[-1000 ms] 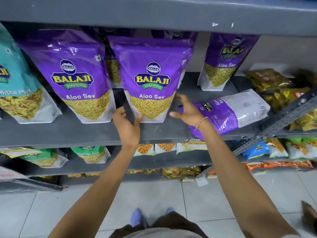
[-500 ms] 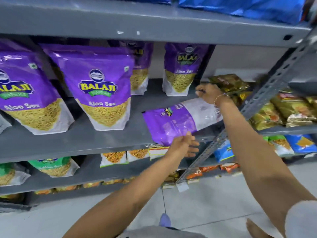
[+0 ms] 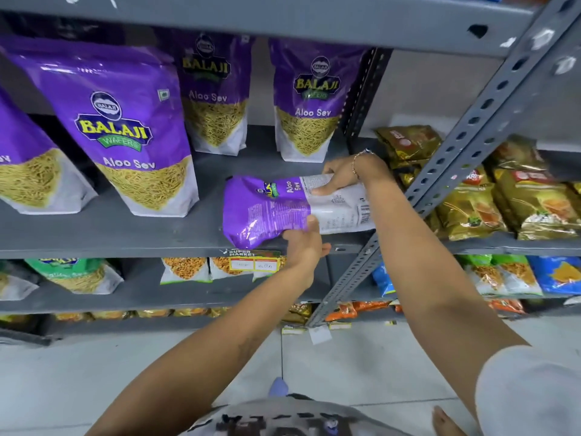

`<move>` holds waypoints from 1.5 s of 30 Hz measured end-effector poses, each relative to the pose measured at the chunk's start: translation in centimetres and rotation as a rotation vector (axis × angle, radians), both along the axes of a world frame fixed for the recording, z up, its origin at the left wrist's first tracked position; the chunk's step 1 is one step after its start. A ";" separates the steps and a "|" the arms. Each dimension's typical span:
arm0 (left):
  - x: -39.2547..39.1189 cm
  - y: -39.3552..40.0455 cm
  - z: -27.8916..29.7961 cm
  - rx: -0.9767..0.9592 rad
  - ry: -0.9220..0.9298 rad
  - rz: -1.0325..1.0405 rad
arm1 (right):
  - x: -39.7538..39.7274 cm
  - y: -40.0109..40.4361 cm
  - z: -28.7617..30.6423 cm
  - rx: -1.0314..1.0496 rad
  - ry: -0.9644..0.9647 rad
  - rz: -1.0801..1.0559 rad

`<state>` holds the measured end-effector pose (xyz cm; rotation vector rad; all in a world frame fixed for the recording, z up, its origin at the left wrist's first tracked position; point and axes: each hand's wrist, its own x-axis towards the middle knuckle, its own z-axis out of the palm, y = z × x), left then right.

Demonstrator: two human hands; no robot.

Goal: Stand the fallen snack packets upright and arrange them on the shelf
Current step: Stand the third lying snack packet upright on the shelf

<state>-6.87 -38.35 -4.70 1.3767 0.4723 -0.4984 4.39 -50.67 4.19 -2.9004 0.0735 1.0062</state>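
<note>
A purple and white Aloo Sev packet (image 3: 283,209) lies on its side at the right end of the grey shelf (image 3: 125,234). My left hand (image 3: 305,243) grips its front edge from below, thumb on top. My right hand (image 3: 349,176) holds its far white end, fingers wrapped over it. Three purple Aloo Sev packets stand upright on the same shelf: a large one (image 3: 125,130) at the front left and two (image 3: 217,96) (image 3: 314,102) at the back. Another purple packet (image 3: 28,171) is cut off by the left edge.
A slanted perforated grey post (image 3: 465,133) crosses right of the packet. Gold snack packets (image 3: 503,202) fill the shelf bay to the right. Lower shelves hold green, white, orange and blue packets (image 3: 559,272). A price tag (image 3: 254,262) hangs on the shelf edge. The tiled floor is below.
My hands left the upright packet and moved right to the fallen one. Both now grip it, and its purple end has drawn in from the shelf edge. The view shifted right.
</note>
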 end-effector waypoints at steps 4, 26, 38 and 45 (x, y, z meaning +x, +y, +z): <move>0.0 0.2 0.2 0.079 -0.143 0.058 | -0.2 -0.3 0.0 0.073 -0.028 0.015; 13.5 12.4 3.1 0.558 -0.888 -0.114 | -1.1 6.5 -4.8 0.907 -0.735 -0.438; 6.3 10.3 -1.0 0.444 -0.914 -0.186 | -2.8 6.3 -6.9 0.963 -0.680 -0.397; 6.9 11.6 -0.9 0.288 -0.847 -0.174 | -8.7 11.4 -10.3 0.966 -1.121 -0.442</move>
